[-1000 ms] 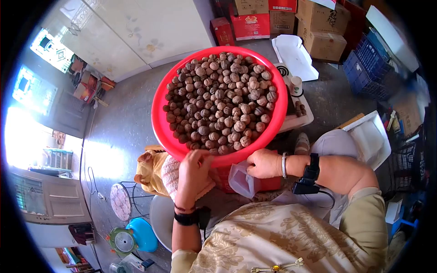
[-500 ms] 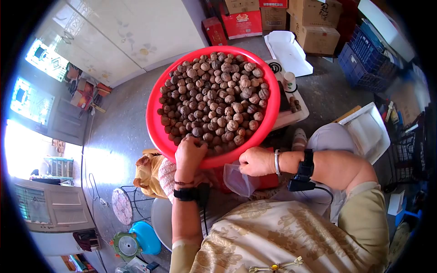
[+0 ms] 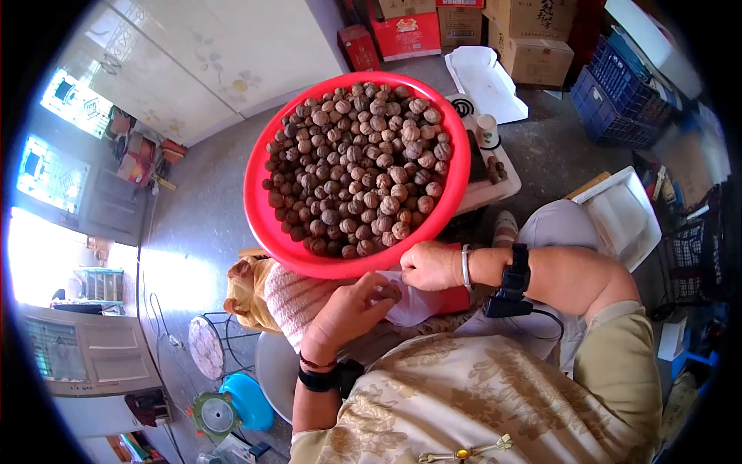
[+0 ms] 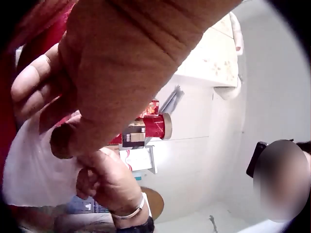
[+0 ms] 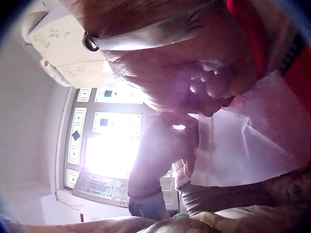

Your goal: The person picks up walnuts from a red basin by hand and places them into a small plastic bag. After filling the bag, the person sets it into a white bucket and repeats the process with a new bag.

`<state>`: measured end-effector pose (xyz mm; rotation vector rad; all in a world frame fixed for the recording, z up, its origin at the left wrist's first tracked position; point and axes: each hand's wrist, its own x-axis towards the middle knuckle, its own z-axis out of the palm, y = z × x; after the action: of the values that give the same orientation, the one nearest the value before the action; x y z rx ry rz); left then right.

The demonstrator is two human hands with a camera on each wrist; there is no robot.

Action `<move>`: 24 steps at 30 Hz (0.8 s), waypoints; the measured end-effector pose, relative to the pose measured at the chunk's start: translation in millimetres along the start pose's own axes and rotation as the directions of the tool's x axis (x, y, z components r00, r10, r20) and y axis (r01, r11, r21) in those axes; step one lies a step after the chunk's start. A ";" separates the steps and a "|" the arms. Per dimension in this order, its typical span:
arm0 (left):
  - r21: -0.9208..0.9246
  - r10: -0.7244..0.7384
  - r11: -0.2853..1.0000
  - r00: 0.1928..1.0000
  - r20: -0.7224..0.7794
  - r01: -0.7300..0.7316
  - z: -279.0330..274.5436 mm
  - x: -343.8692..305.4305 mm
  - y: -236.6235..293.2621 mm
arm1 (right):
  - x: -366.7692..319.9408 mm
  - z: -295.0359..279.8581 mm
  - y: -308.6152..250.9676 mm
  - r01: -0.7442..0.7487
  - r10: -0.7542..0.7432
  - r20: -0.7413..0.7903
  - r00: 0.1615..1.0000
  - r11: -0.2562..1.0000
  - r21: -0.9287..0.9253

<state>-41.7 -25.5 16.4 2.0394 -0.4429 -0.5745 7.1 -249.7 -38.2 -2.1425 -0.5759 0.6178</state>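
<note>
Walnuts (image 3: 348,170) fill a red basin (image 3: 259,224). Just below its rim, my left hand (image 3: 348,313) curls its fingers round a walnut (image 3: 392,293), at the mouth of a translucent white bag (image 3: 413,308). My right hand (image 3: 434,265) pinches the bag's edge beside the basin rim. In the left wrist view the bag (image 4: 39,170) hangs below my left hand (image 4: 112,73), with my right hand (image 4: 114,187) beyond. The right wrist view shows the bag (image 5: 243,150) under my right hand (image 5: 184,68), the left hand (image 5: 163,150) close by.
A white tray (image 3: 491,77), a paper cup (image 3: 487,131) and blue crates (image 3: 618,100) lie beyond the basin to the right. Another white tray (image 3: 622,216) is right of my knee. A stool (image 3: 206,348) and a blue basin (image 3: 249,402) stand at left.
My left hand has gone from the basin's near edge, where it reached among the walnuts, down to the bag, a walnut now in its fingers. My right hand still holds the bag.
</note>
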 end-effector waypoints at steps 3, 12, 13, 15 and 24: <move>0.194 -0.045 0.980 0.999 -0.030 0.050 5.1 -0.9 -3.1 | 1.0 1.2 3.7 -0.025 0.024 -0.007 1.000 0.998 -0.049; 0.362 0.074 0.932 0.992 -0.102 -0.033 9.6 0.3 -11.9 | -2.9 0.0 -1.4 -0.026 0.025 -0.017 1.000 0.996 -0.081; 0.326 0.037 0.945 0.994 -0.100 -0.002 9.0 0.2 -11.7 | -3.3 -0.5 -2.1 -0.027 0.025 -0.024 0.999 0.997 -0.075; 0.297 0.000 0.954 0.995 -0.102 0.031 6.9 0.5 -10.7 | -2.7 -2.3 -4.8 -0.019 0.017 -0.034 0.999 0.997 -0.070; 0.051 -0.031 0.997 0.915 -0.402 0.056 -35.9 26.3 -43.8 | -2.3 -2.6 -6.4 0.008 -0.014 -0.035 0.999 0.990 -0.140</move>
<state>3.6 7.4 -11.1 2.1619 -0.1702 -0.1569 5.6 -248.9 -31.1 -2.2755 -0.6272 0.5453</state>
